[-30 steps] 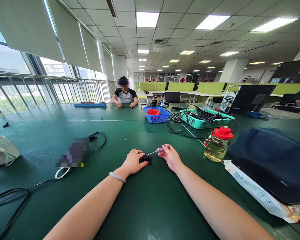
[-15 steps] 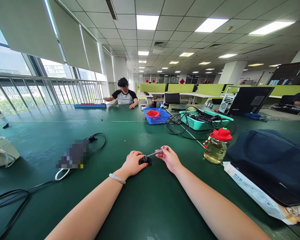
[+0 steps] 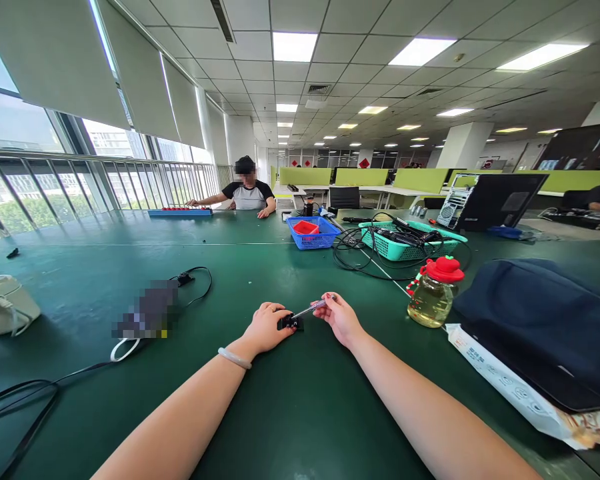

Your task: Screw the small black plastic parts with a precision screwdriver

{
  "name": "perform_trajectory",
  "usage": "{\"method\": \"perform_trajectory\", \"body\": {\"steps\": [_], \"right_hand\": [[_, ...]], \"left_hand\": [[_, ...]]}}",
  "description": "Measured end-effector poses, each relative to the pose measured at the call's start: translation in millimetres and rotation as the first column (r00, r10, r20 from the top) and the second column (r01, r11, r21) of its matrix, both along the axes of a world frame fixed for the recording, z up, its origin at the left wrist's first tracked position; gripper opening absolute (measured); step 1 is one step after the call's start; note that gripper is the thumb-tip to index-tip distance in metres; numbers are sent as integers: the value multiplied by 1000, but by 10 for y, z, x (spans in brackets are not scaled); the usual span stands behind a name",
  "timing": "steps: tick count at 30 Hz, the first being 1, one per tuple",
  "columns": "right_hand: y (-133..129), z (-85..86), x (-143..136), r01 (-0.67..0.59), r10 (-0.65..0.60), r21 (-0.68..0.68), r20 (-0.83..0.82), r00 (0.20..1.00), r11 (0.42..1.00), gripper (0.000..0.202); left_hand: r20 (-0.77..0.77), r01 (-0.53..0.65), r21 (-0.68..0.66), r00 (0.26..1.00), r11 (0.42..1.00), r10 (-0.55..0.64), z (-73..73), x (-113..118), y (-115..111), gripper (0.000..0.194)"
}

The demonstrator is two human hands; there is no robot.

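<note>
On the green table [image 3: 300, 400], my left hand [image 3: 267, 328] grips a small black part [image 3: 291, 323] between thumb and fingers; its exact kind is too small to make out. My right hand [image 3: 341, 319] pinches the handle of a thin screwdriver [image 3: 314, 307]. The tool slants down to the left, its metal tip at the top of the black part. Whether the tip sits in a screw I cannot tell.
To the right stand a red-lidded glass bottle [image 3: 434, 293], a dark blue bag [image 3: 545, 320] and a black phone [image 3: 535, 367]. Further back are a blue basket [image 3: 314, 239] and a teal basket [image 3: 405, 248] of cables. A blurred dark object [image 3: 150, 310] lies left. Another person [image 3: 250, 190] sits opposite.
The screwdriver tip has shifted slightly left and down onto the black part. My hands keep nearly the same place. The person opposite has stretched an arm toward the blue rack.
</note>
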State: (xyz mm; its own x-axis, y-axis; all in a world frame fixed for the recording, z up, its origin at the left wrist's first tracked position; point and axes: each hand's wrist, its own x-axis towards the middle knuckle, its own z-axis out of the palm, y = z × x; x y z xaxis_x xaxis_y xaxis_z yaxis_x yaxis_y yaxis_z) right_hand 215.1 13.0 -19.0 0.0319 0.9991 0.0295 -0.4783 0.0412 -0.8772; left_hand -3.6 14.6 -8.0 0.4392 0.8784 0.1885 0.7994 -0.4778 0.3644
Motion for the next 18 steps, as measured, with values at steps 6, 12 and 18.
{"method": "perform_trajectory", "body": {"steps": [6,12,18], "right_hand": [[-5,-1,1,-8,8,8,3,1000,1000,44],[-22,15,-3,-23,23,26,21,1000,999,45],[-52,35,-17,-60,55,50,88,995,997,43]], "left_hand": [[-9,8,9,1000,1000,-8,5,1,-2,41],[-24,14,15,1000,1000,-14,13,3,-4,39],[-8,-2,-1,1000,1000,2,5,6,-2,39]]}}
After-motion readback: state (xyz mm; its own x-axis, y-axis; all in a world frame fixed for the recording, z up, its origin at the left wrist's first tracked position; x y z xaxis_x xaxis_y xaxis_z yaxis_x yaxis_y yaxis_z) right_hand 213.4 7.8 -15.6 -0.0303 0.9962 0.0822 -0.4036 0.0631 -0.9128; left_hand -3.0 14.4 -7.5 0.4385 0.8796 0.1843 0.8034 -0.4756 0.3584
